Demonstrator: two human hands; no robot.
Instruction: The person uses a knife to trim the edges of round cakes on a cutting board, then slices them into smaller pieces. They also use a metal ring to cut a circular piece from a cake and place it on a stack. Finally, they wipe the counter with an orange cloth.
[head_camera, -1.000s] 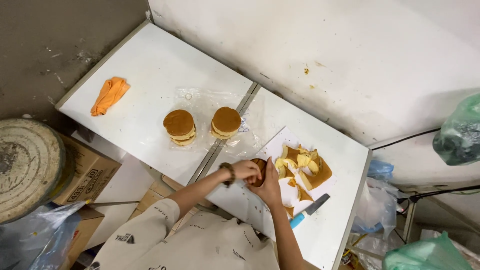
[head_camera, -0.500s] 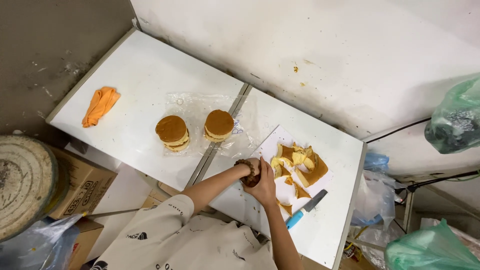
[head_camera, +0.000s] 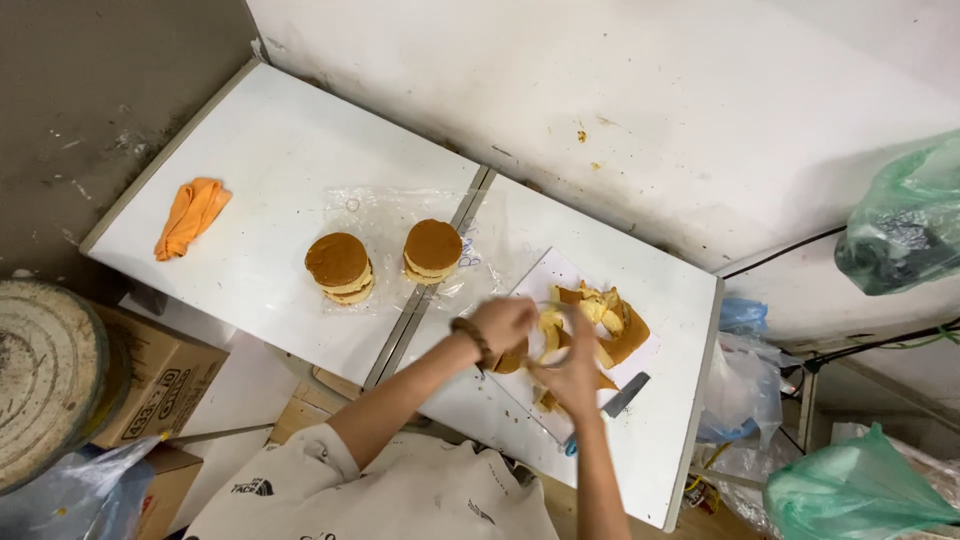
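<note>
Working over the white cutting board (head_camera: 545, 275), both hands meet at a pile of cake trimmings (head_camera: 605, 320). The left hand (head_camera: 503, 325) closes on a round brown cake piece (head_camera: 512, 360), and the blurred right hand (head_camera: 572, 375) seems to pinch a yellow strip. A knife (head_camera: 625, 395) lies beside; two stacked cakes (head_camera: 385, 265) wait on the worktop (head_camera: 250, 150), apart from the crumbs.
</note>
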